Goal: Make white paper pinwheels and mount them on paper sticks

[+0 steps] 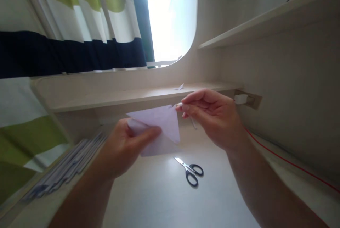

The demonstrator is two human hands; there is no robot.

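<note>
My left hand grips a folded sheet of white paper, with the thumb lying across its front and the other fingers behind. The paper is held up over the desk, and its folds form pointed flaps. At its upper right corner, my right hand pinches a small white piece between thumb and fingertips; its kind is unclear. Below those fingers shows a thin white strip, partly hidden by the hand. Scissors with black handles lie on the desk below the paper, blades pointing up and left.
The pale desk runs under both arms. Behind it, a ledge carries a small folded paper. Several flat stacked items lie at left by the curtain. A red cable and a plugged-in white charger are at right.
</note>
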